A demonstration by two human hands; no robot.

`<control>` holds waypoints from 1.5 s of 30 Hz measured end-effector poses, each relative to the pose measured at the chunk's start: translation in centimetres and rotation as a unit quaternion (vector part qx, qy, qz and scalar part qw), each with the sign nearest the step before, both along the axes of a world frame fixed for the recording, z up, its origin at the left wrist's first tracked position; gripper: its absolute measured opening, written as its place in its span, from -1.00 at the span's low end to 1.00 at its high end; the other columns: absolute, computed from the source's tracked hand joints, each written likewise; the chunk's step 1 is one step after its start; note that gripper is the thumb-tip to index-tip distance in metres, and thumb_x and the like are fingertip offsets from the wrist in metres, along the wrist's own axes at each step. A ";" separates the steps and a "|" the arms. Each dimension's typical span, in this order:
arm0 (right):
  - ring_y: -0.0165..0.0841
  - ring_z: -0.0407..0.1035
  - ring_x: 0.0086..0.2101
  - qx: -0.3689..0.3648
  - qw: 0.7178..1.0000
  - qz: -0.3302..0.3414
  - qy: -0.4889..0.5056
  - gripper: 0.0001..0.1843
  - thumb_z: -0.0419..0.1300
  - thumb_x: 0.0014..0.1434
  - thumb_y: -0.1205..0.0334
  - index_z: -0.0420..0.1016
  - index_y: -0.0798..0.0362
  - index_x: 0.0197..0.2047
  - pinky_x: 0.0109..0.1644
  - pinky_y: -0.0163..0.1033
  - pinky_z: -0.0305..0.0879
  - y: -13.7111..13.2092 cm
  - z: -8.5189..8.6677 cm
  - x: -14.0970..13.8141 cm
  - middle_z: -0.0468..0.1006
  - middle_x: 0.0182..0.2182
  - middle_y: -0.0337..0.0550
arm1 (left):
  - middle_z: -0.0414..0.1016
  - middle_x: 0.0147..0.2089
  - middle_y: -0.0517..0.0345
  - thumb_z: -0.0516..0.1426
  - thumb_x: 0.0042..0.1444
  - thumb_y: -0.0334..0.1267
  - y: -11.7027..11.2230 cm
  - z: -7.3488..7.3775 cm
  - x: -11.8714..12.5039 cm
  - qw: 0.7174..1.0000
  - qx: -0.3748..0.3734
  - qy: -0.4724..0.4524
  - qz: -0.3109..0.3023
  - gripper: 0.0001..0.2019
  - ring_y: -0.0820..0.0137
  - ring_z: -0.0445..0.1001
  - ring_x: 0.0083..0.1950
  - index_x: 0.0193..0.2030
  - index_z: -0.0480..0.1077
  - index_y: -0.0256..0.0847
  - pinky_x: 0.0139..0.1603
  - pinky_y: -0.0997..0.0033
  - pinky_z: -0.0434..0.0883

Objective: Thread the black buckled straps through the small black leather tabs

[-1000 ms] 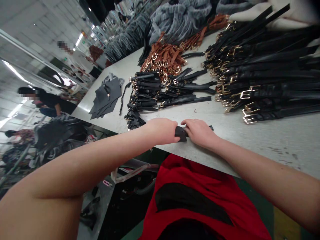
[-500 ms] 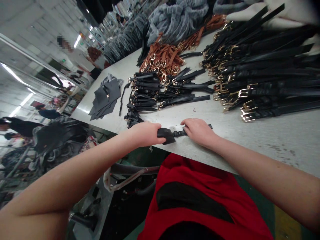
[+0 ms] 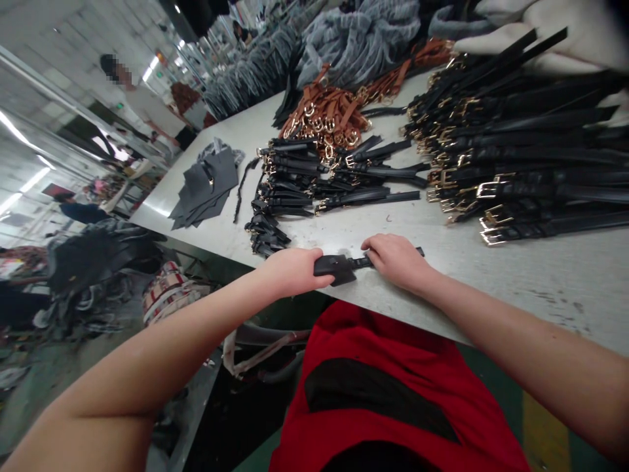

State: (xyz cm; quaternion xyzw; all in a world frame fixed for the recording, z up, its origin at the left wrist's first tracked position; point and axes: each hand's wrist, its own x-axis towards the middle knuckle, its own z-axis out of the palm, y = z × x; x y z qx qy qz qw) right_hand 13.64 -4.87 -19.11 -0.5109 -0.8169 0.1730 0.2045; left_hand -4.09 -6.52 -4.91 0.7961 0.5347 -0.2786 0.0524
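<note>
My left hand (image 3: 291, 270) is closed around the wide end of a small black leather piece (image 3: 335, 267) at the near edge of the white table (image 3: 540, 269). A narrow black strap (image 3: 361, 261) runs from that piece under my right hand (image 3: 396, 260), which presses down on it with its fingers curled. The strap's far tip (image 3: 419, 251) pokes out beyond my right hand. Both forearms reach in from the bottom of the view.
Rows of black belts with gold buckles (image 3: 515, 164) lie at the right. Smaller black straps (image 3: 314, 177) sit mid-table, brown belts (image 3: 329, 115) behind them, dark grey leather pieces (image 3: 206, 187) at the left. Other people stand beyond the table's left side.
My left hand slid left with the black leather piece, away from my right hand, and exposed the strap between them. The camera view shifted slightly.
</note>
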 end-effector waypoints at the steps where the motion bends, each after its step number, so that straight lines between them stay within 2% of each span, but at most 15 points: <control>1: -0.28 0.32 -0.24 0.002 1.000 0.003 -0.004 -0.76 -0.05 0.14 0.28 0.40 0.07 -0.20 -0.14 -0.20 0.13 0.0 0.0 0.0 0.49 -0.26 -0.09 | 0.50 -0.28 0.02 -0.07 -0.02 0.15 -0.1 -0.1 0.0 1.000 0.004 -0.007 -0.001 -0.53 0.25 0.45 -0.28 -0.20 0.35 -0.18 -0.37 0.38 0.29; 5: -0.28 0.31 -0.24 0.012 1.000 0.008 -0.016 -0.74 -0.06 0.15 0.28 0.41 0.09 -0.20 -0.15 -0.20 0.13 0.0 0.0 0.0 0.48 -0.26 -0.08 | 0.50 -0.28 0.04 -0.06 -0.01 0.13 -0.6 -0.2 -0.2 0.999 0.016 -0.030 -0.001 -0.54 0.27 0.45 -0.26 -0.16 0.34 -0.17 -0.36 0.41 0.29; 11: -0.28 0.31 -0.25 0.009 1.000 0.009 -0.018 -0.73 -0.07 0.15 0.28 0.42 0.08 -0.21 -0.16 -0.20 0.13 -0.1 -0.1 0.0 0.49 -0.27 -0.07 | 0.50 -0.28 0.03 -0.06 -0.02 0.16 -1.2 0.4 -1.4 1.000 0.011 0.006 0.018 -0.52 0.27 0.45 -0.26 -0.19 0.35 -0.18 -0.35 0.40 0.29; 16: -0.28 0.31 -0.24 0.016 0.999 0.014 -0.025 -0.73 -0.07 0.14 0.29 0.42 0.09 -0.21 -0.16 -0.20 0.13 0.0 -0.1 -0.1 0.48 -0.29 -0.06 | 0.50 -0.25 0.01 -0.06 -0.02 0.15 -1.1 -0.2 -0.8 0.999 0.028 -0.015 -0.006 -0.52 0.24 0.45 -0.24 -0.15 0.34 -0.18 -0.34 0.38 0.31; 20: -0.29 0.30 -0.24 0.017 0.999 0.014 -0.030 -0.73 -0.07 0.14 0.28 0.41 0.09 -0.21 -0.16 -0.22 0.12 0.0 -0.2 -0.1 0.48 -0.29 -0.07 | 0.50 -0.26 0.01 -0.04 -0.04 0.14 -1.2 -0.1 -1.3 1.000 0.012 -0.022 0.008 -0.53 0.25 0.45 -0.25 -0.18 0.35 -0.18 -0.36 0.39 0.30; 25: -0.30 0.30 -0.29 0.029 0.999 0.024 -0.020 -0.71 -0.09 0.17 0.18 0.42 0.09 -0.29 -0.19 -0.23 0.11 -0.4 0.2 -0.2 0.46 -0.36 -0.08 | 0.50 -0.27 0.03 -0.06 -0.02 0.15 -3.0 1.2 -3.1 0.998 0.022 -0.039 0.044 -0.53 0.28 0.45 -0.28 -0.18 0.34 -0.17 -0.39 0.43 0.29; 28: -0.28 0.28 -0.30 0.049 0.998 0.029 -0.026 -0.73 0.00 0.10 0.10 0.41 0.09 -0.31 -0.21 -0.21 0.10 -0.8 0.7 -0.1 0.44 -0.37 -0.07 | 0.50 -0.27 0.05 -0.07 -0.01 0.16 -4.2 1.7 -3.8 0.997 0.032 -0.051 0.057 -0.53 0.29 0.45 -0.30 -0.17 0.33 -0.15 -0.40 0.43 0.28; 33: -0.27 0.25 -0.32 0.085 0.993 0.065 -0.050 -0.81 0.08 0.03 0.14 0.39 0.06 -0.35 -0.25 -0.20 0.07 -2.3 1.3 0.7 0.42 -0.37 -0.08 | 0.50 -0.29 0.05 -0.07 0.00 0.17 -5.6 1.8 -4.2 0.997 0.026 -0.051 0.051 -0.53 0.28 0.45 -0.31 -0.16 0.33 -0.15 -0.40 0.42 0.28; 37: -0.29 0.25 -0.32 0.053 0.993 0.098 -0.024 -0.77 0.07 0.05 0.08 0.36 0.07 -0.33 -0.25 -0.22 0.10 -3.8 1.3 1.5 0.40 -0.36 -0.09 | 0.49 -0.31 0.05 -0.06 -0.02 0.17 -5.7 1.7 -4.0 0.998 0.016 -0.044 0.041 -0.53 0.30 0.45 -0.32 -0.18 0.34 -0.16 -0.41 0.43 0.27; 41: -0.30 0.26 -0.28 0.015 0.997 0.064 0.037 -0.79 -0.01 0.11 0.17 0.36 0.09 -0.28 -0.20 -0.22 0.13 -4.2 1.0 2.1 0.41 -0.33 -0.07 | 0.49 -0.32 0.06 -0.08 -0.01 0.18 -5.6 1.9 -3.6 0.999 0.014 -0.041 0.028 -0.53 0.30 0.44 -0.33 -0.18 0.33 -0.15 -0.41 0.43 0.26; 45: -0.29 0.27 -0.28 0.008 0.997 0.069 0.034 -0.80 0.03 0.06 0.21 0.38 0.08 -0.27 -0.19 -0.21 0.13 -4.0 0.7 2.2 0.43 -0.34 -0.09 | 0.49 -0.31 0.06 -0.10 0.01 0.17 -5.2 1.8 -2.4 0.999 0.018 -0.035 0.016 -0.52 0.29 0.44 -0.32 -0.17 0.33 -0.14 -0.40 0.42 0.28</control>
